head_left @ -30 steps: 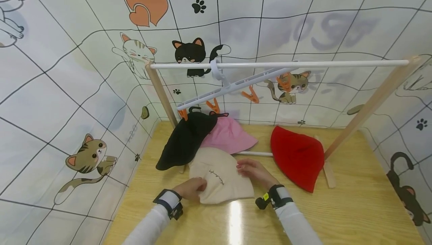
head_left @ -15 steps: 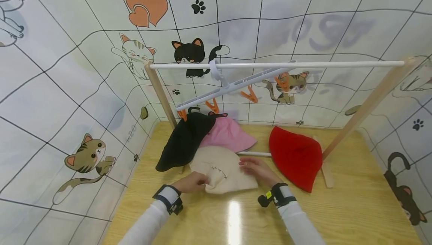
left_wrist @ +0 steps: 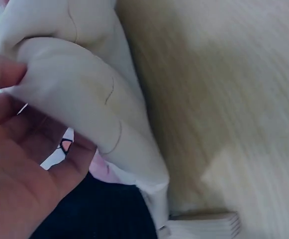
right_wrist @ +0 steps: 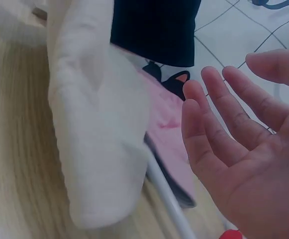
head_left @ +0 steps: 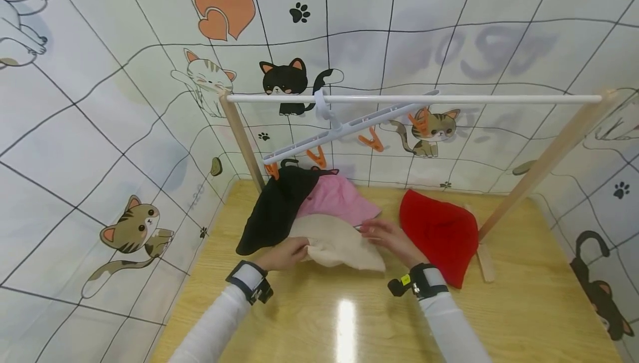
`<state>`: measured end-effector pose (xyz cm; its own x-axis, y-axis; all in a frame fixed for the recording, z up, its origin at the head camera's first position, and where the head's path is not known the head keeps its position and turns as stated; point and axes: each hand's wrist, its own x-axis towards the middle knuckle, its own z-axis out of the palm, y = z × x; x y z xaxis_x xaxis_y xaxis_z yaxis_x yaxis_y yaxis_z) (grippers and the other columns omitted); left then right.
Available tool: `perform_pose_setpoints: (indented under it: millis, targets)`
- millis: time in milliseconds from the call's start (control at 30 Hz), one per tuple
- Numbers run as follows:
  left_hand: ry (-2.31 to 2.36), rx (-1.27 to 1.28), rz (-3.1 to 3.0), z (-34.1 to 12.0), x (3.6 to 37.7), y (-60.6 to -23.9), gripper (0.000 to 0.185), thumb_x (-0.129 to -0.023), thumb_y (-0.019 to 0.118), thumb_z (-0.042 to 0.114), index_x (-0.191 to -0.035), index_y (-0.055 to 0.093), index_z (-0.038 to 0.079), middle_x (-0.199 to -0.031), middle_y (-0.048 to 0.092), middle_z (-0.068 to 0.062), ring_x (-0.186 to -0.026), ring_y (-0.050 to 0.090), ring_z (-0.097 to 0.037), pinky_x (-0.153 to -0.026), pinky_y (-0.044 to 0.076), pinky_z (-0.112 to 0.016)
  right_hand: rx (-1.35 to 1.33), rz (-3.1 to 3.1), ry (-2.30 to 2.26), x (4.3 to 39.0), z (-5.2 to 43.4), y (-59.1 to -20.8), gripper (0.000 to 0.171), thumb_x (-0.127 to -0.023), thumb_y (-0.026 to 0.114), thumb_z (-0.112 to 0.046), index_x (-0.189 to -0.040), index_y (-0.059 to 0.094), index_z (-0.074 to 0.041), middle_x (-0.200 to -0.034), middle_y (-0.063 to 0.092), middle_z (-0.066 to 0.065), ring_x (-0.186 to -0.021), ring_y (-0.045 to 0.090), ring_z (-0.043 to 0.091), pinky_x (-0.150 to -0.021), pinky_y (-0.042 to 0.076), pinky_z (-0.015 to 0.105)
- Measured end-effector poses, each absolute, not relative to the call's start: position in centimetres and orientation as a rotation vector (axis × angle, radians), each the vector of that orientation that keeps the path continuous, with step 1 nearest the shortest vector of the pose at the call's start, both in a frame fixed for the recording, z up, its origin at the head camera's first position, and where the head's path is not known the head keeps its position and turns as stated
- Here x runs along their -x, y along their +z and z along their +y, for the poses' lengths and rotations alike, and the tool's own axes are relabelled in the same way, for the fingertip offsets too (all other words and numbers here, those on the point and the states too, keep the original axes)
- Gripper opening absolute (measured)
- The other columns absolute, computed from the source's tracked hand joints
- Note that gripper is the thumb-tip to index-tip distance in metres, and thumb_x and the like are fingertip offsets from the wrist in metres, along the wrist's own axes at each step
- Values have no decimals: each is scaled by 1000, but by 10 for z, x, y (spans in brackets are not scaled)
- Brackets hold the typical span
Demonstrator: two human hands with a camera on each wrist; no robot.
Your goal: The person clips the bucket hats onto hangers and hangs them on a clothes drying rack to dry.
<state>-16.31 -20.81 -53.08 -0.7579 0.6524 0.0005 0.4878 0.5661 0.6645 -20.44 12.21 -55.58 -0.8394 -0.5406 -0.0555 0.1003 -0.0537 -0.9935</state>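
A cream hat [head_left: 339, 243] lies on the wooden table [head_left: 524, 307] in front of the rack. My left hand [head_left: 285, 253] pinches its left edge and holds that edge raised; in the left wrist view the cream fabric [left_wrist: 84, 99] is folded over my fingers [left_wrist: 59, 164]. My right hand [head_left: 384, 235] hovers at the hat's right side with its fingers straight and spread. In the right wrist view the right hand [right_wrist: 243, 129] holds nothing and stands apart from the cream hat [right_wrist: 99, 134].
A black hat [head_left: 277, 207] and a pink hat [head_left: 341, 199] lie behind the cream one; a red hat [head_left: 439, 235] lies to the right. A white hanger [head_left: 344, 127] with orange clips hangs on the rack's white rail [head_left: 474, 98]. Cat-print walls enclose the table.
The cream hat has bunched up and moved away from me, its near edge lifted off the table. My right hand has come off the hat and opened.
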Motion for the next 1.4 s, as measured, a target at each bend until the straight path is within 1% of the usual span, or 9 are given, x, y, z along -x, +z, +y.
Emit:
perform_pose_setpoints:
  millis: [233, 467, 533, 667, 767, 833, 1067, 1167, 1400]
  targets:
    - [974, -994, 2729, -210, 178, -517, 9, -98, 51, 4, -89, 54, 5, -72, 44, 4, -66, 44, -9, -60, 41, -24, 490, 1821, -1928, 207, 123, -542, 36, -100, 53, -14, -133, 51, 1, -134, 49, 25, -124, 43, 48, -100, 42, 42]
    - [919, -1015, 2824, -207, 189, -494, 8, -98, 52, 6, -92, 54, 2, -75, 43, 1, -69, 45, -15, -63, 41, -29, 542, 1841, -1936, 211, 123, -528, 39, -100, 53, -15, -133, 49, 4, -132, 50, 25, -120, 48, 44, -101, 35, 56]
    - [901, -1004, 2853, -205, 192, -490, 9, -99, 53, 8, -93, 54, 2, -76, 44, 0, -71, 46, -16, -65, 41, -29, 567, 1860, -1925, 211, 124, -525, 39, -100, 52, -14, -135, 48, 3, -133, 50, 24, -119, 50, 41, -100, 37, 54]
    - [890, -1015, 2907, -203, 198, -483, 9, -99, 53, 10, -94, 55, 3, -79, 46, -1, -73, 47, -16, -67, 42, -30, 591, 1893, -1886, 212, 125, -518, 37, -100, 54, -16, -134, 50, -3, -134, 52, 18, -119, 52, 37, -98, 44, 42]
    - [902, -1068, 2947, -202, 203, -479, 8, -99, 53, 7, -93, 55, 2, -79, 48, -2, -74, 48, -17, -68, 43, -31, 603, 1897, -1870, 214, 125, -512, 35, -100, 54, -16, -133, 52, -6, -134, 52, 19, -118, 53, 36, -96, 45, 37]
    - [909, -1097, 2971, -200, 205, -476, 8, -98, 53, 5, -91, 55, 2, -78, 48, -2, -73, 48, -18, -68, 43, -32, 608, 1888, -1872, 213, 123, -505, 35, -100, 53, -13, -134, 51, -3, -133, 51, 22, -118, 52, 37, -97, 45, 39]
    - [861, -1068, 2996, -193, 213, -458, 13, -99, 52, 6, -86, 53, 3, -72, 44, -1, -68, 47, -17, -63, 41, -31, 694, 1933, -1840, 218, 119, -493, 38, -100, 52, -13, -136, 48, -3, -132, 53, 20, -117, 52, 37, -97, 43, 47]
    - [840, -1034, 2991, -190, 214, -451, 15, -99, 52, 9, -85, 54, 5, -70, 42, 1, -67, 46, -16, -62, 40, -29, 719, 1957, -1830, 221, 114, -485, 40, -99, 52, -12, -136, 46, 3, -132, 51, 24, -116, 53, 36, -98, 41, 52]
    - [831, -992, 2977, -185, 218, -438, 17, -100, 53, 13, -84, 58, 8, -69, 44, 3, -66, 46, -13, -61, 39, -28, 699, 2070, -1753, 239, 96, -451, 40, -99, 53, -14, -134, 48, 4, -131, 52, 24, -117, 52, 38, -98, 42, 51]
